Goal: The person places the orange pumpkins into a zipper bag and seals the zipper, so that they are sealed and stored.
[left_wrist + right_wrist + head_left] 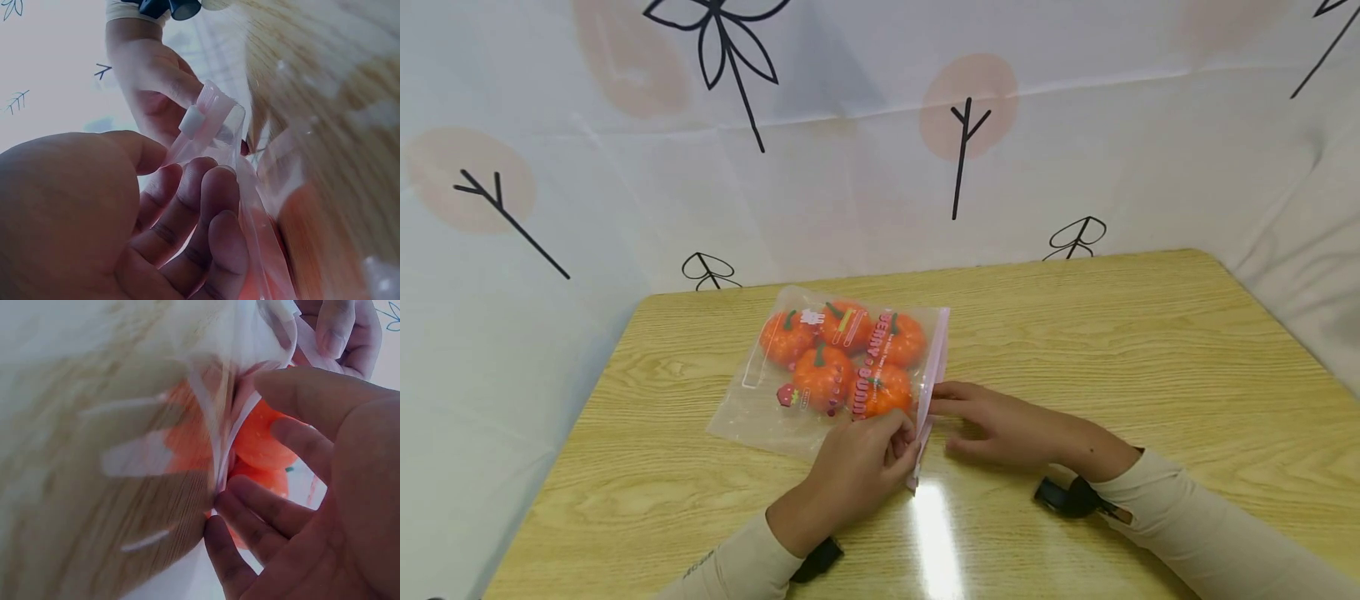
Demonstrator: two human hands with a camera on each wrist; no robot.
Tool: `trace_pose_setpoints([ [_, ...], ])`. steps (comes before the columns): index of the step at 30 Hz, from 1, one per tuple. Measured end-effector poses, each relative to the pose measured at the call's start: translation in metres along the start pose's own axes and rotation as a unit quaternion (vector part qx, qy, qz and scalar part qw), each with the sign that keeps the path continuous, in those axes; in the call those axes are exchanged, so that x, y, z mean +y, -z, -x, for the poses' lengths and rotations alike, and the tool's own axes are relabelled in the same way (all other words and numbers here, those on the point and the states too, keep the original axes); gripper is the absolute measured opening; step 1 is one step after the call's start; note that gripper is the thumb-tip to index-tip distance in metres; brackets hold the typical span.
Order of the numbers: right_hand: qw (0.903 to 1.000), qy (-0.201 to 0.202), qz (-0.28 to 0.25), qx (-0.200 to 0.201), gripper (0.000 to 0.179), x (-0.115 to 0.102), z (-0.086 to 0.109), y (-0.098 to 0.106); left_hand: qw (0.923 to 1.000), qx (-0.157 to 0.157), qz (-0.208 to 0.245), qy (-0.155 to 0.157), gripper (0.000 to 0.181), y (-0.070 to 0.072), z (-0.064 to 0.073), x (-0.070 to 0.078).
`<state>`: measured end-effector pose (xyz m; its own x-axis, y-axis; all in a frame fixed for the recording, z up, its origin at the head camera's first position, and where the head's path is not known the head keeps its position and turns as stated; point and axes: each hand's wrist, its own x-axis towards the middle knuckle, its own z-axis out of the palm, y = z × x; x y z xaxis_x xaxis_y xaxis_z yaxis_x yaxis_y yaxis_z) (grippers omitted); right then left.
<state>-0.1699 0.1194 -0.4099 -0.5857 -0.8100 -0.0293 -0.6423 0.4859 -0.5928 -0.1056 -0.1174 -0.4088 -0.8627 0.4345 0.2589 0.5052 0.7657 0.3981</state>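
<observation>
A clear zipper bag [752, 417] with pink print lies on the table, holding several small orange pumpkins [822, 377] with green stems. Its pink zip strip [935, 354] faces right. My left hand [850, 471] pinches the near corner of that strip between thumb and fingers. Just beyond those fingertips, the left wrist view shows a white slider [191, 121] on the strip. At the middle of the mouth edge, my right hand [1011, 427] touches the bag with extended, spread fingers. In the right wrist view the mouth's edges [219, 447] stand slightly apart.
The bag rests on a wood-grain table [1075, 333]. Behind and at the sides hangs a pale cloth [850, 200] printed with plants. Dark wrist devices [1071, 497] are strapped under both beige sleeves [1210, 533].
</observation>
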Motion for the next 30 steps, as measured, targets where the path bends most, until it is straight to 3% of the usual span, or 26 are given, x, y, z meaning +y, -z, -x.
trace_pose_setpoints([
  [18,0.9978,0.011,0.064,-0.016,0.058,-0.0040,0.0027,-0.0027,0.9983,-0.043,0.035,0.020,0.009,-0.0001,-0.0005,0.0007],
  [26,0.9955,0.003,0.093,-0.015,0.057,-0.0057,0.0032,-0.0052,0.9990,-0.032,0.031,0.005,0.010,-0.0017,-0.0001,-0.0002],
  [30,0.9979,-0.017,0.061,-0.009,0.054,-0.0046,0.0022,-0.0046,0.9994,-0.030,0.019,0.002,0.014,-0.0022,0.0002,0.0003],
])
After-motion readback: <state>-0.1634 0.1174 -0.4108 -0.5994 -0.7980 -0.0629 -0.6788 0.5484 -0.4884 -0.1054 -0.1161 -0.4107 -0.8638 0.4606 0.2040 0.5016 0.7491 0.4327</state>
